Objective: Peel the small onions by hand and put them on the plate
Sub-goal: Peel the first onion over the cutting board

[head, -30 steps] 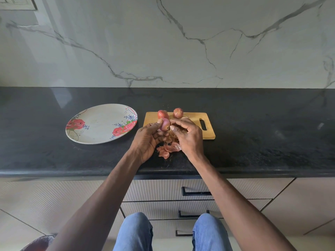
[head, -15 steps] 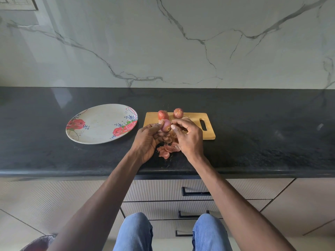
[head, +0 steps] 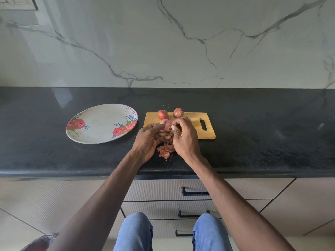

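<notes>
Black counter (head: 253, 151), marble wall (head: 163, 42). Left hand (head: 148, 140) grips onion (head: 167, 126); right hand (head: 184, 138) pinches it. Unchanged since earlier.

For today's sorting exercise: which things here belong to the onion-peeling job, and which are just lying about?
Part of the job: held onion, left hand, right hand, two onions on the board, plate, peels.

Just there: cutting board, counter, drawers, wall.

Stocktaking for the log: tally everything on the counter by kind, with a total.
Onions: 3, two on the board, one held
Plate: 1
Cutting board: 1
Peel pile: 1
Total: 6
</notes>
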